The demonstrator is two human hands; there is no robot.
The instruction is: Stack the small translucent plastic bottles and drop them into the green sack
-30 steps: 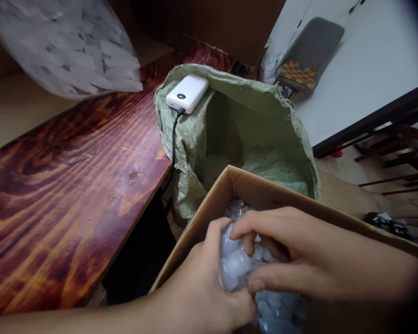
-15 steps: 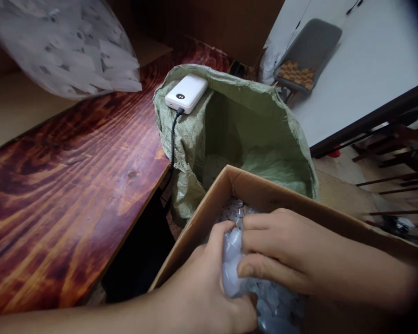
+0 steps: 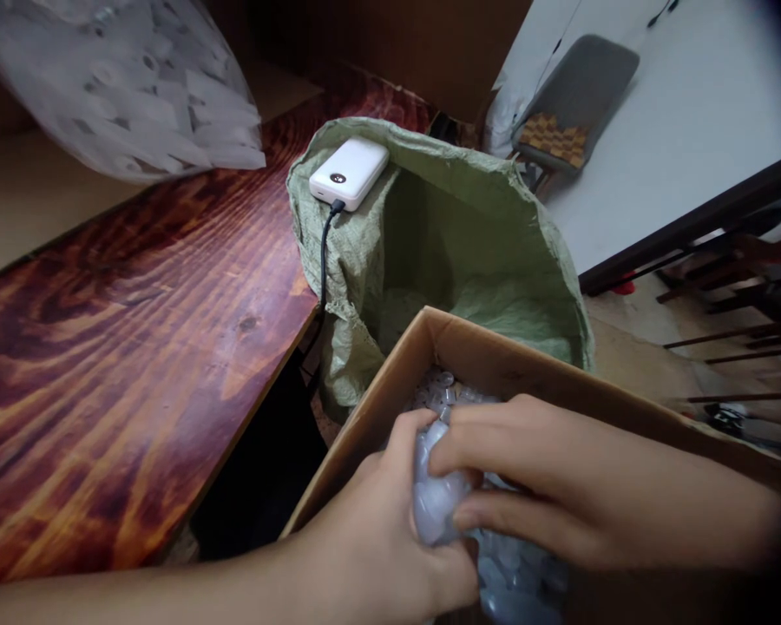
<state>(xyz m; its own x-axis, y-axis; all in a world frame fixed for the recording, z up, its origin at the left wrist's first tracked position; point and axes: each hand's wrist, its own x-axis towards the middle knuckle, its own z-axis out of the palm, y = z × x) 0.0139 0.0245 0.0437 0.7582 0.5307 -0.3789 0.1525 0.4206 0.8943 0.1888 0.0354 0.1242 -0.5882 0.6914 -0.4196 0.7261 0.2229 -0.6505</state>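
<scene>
An open cardboard box [image 3: 495, 360] sits at the bottom centre, filled with several small translucent white plastic pieces [image 3: 439, 389]. My left hand [image 3: 381, 538] reaches into it from the lower left and cups a clump of these pieces [image 3: 433, 499]. My right hand [image 3: 534, 473] comes in from the right, its fingers and thumb closed over the same clump. The two hands press together around it inside the box.
A green woven sack [image 3: 482, 226] stands open just behind the box. A white power bank [image 3: 349, 172] with a black cable lies on its rim. A dark wooden tabletop [image 3: 123, 330] is on the left, with a clear bag of white parts [image 3: 130, 87] above it.
Both hands have shifted slightly within the box, re-gripping the clump; my right thumb moved down under it. Nothing else has moved.
</scene>
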